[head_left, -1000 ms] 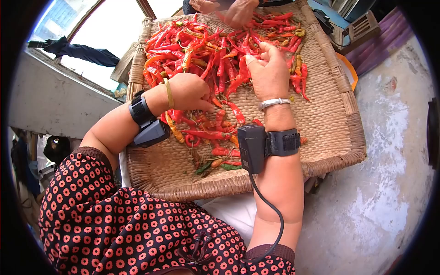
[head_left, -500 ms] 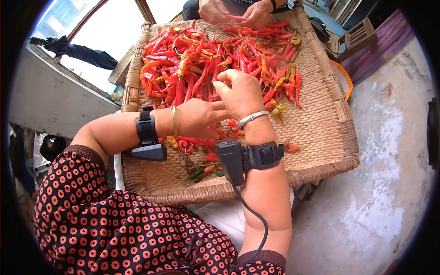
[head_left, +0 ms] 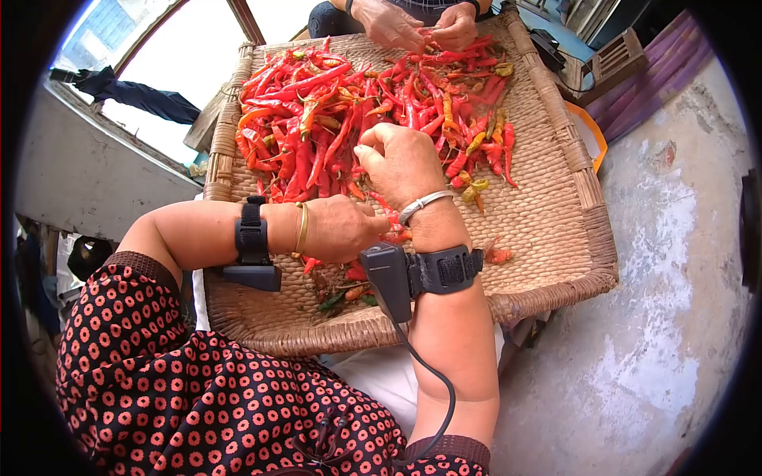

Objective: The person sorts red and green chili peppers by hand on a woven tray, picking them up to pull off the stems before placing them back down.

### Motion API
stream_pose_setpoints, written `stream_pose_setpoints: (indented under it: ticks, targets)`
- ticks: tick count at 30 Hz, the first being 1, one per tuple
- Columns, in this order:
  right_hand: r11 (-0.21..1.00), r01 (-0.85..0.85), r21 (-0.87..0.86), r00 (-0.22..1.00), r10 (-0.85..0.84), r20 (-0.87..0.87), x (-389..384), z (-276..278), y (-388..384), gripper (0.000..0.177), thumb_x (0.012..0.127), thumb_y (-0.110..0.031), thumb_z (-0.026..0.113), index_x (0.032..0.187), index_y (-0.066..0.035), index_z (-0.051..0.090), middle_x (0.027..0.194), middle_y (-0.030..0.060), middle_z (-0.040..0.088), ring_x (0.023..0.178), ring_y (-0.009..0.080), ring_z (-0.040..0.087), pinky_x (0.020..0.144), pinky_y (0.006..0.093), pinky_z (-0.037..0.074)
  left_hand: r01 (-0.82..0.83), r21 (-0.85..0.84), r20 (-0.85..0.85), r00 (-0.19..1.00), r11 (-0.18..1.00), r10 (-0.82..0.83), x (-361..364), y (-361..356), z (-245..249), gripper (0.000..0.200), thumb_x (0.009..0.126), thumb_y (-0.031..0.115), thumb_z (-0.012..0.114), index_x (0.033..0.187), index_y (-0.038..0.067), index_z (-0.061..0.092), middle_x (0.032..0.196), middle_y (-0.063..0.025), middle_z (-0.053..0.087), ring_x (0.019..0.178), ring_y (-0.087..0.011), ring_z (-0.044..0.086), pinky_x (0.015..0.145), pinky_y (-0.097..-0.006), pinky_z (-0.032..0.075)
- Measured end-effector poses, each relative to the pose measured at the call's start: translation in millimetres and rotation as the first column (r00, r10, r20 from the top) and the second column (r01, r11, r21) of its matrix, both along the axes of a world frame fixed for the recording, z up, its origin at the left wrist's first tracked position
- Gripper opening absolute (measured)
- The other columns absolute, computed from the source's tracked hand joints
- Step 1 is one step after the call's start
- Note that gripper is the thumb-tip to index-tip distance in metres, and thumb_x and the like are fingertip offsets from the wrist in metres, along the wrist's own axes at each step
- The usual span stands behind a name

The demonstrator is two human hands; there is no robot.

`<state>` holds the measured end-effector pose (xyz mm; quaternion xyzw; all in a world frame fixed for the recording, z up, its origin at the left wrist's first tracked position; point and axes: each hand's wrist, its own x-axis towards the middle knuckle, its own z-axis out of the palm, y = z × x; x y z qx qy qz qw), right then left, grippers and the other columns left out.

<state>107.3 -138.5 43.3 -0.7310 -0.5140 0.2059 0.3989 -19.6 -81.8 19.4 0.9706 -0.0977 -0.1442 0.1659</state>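
A heap of red chili peppers, with some yellow and orange ones, lies on a woven tray. At the heap's near edge my right hand is closed, thumb and index finger curled together; whatever they pinch is hidden. My left hand is lower and to the left, palm down, its fingers curled under near my right wrist. Red peppers show beside its fingertips, but I cannot make out what it grips. Below it are a few more peppers, some green.
Across the tray, another person's hands work on a red pepper. A loose orange-red pepper lies at the right. The tray's raised rim runs around. A wooden stool-like object stands back right; a dark folded umbrella lies left.
My left hand has moved slightly down and right, its fingers more curled. My right hand has shifted a little left. The other person's hands have come closer together.
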Motion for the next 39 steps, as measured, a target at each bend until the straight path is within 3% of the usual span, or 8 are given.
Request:
stream_pose_setpoints:
  ticks: [5,11,23,31,33,35,37,39]
  targets:
    - [0.989,0.04,0.144,0.998,-0.046,0.037,4.7,-0.3,0.7,0.015,0.075,-0.014,0.061,0.083,-0.002,0.063,0.071,0.0123,0.064,0.064,0.0206,0.063,0.061,0.0306,0.049,0.131,-0.141,0.378,0.923,0.981,-0.069,7.2,27.4,1.6,0.02,0.066,0.012,0.061,0.082,0.0,0.059,0.084,-0.0121,0.056,0.082,-0.0262,0.056,0.067,-0.0371,0.048]
    - [0.994,0.044,0.103,0.999,-0.042,-0.017,5.5,0.8,0.6,0.016,0.077,-0.016,0.061,0.084,-0.002,0.063,0.071,0.0125,0.064,0.063,0.0196,0.063,0.061,0.0301,0.048,-0.389,-0.628,-0.21,0.919,0.674,0.335,3.1,50.5,19.0,0.015,0.077,0.013,0.059,0.086,0.0,0.058,0.076,-0.0029,0.059,0.066,-0.0084,0.053,0.061,-0.0249,0.044]
    - [1.0,-0.004,0.005,0.999,0.004,-0.035,4.2,5.5,-0.7,0.021,0.076,-0.024,0.061,0.086,-0.006,0.063,0.081,0.0163,0.063,0.077,0.0319,0.061,0.068,0.0408,0.047,-0.395,-0.919,-0.363,0.84,-0.005,0.403,4.6,72.9,6.6,0.009,0.083,0.008,0.059,0.091,0.006,0.054,0.081,-0.0004,0.059,0.07,-0.0069,0.056,0.062,-0.0195,0.046]
    - [0.98,0.143,0.136,0.955,-0.101,-0.279,17.5,5.1,-3.0,0.008,0.071,-0.009,0.064,0.078,-0.005,0.064,0.071,0.0135,0.063,0.066,0.024,0.062,0.063,0.0331,0.048,-0.413,-0.9,-0.329,0.854,0.141,0.403,1.6,77.6,13.8,0.02,0.084,0.018,0.06,0.095,0.003,0.054,0.083,-0.0004,0.057,0.077,-0.0081,0.056,0.069,-0.0211,0.047]
    - [0.919,0.349,0.184,0.91,-0.285,-0.3,28.3,3.8,-1.8,0.008,0.072,-0.01,0.064,0.078,-0.004,0.064,0.071,0.0128,0.063,0.065,0.0225,0.062,0.062,0.0327,0.048,-0.55,-0.663,-0.119,0.747,0.508,0.654,3.4,82.9,8.4,0.026,0.086,0.025,0.056,0.096,0.001,0.056,0.079,-0.0009,0.057,0.075,-0.0076,0.056,0.064,-0.0209,0.046]
    - [0.856,0.443,0.267,0.872,-0.342,-0.351,33.0,6.5,-0.9,0.015,0.074,-0.011,0.064,0.086,-0.002,0.062,0.071,0.0126,0.063,0.065,0.0215,0.062,0.062,0.0323,0.048,-0.642,-0.604,-0.209,0.699,0.472,0.683,3.3,84.4,8.2,0.028,0.085,0.028,0.057,0.095,0.002,0.057,0.074,-0.0043,0.059,0.069,-0.0132,0.058,0.062,-0.0255,0.047]
    - [0.825,0.447,0.344,0.814,-0.216,-0.539,33.0,10.2,1.1,0.025,0.076,-0.016,0.064,0.095,0.0,0.06,0.073,0.0132,0.063,0.067,0.0222,0.062,0.064,0.0326,0.048,-0.453,-0.013,0.191,0.874,0.892,0.447,4.2,81.0,1.5,0.029,0.079,0.029,0.06,0.095,0.006,0.059,0.074,-0.0084,0.06,0.066,-0.0223,0.059,0.061,-0.0318,0.048]
    - [0.882,0.356,0.309,0.919,-0.27,-0.289,26.2,5.5,4.9,0.033,0.077,-0.024,0.063,0.099,0.0,0.058,0.077,0.0147,0.063,0.072,0.0265,0.062,0.067,0.0347,0.048,-0.46,0.102,0.112,0.887,0.882,0.449,6.9,64.5,7.7,0.03,0.073,0.031,0.063,0.092,0.008,0.06,0.076,-0.0101,0.059,0.069,-0.0278,0.058,0.061,-0.0375,0.047]
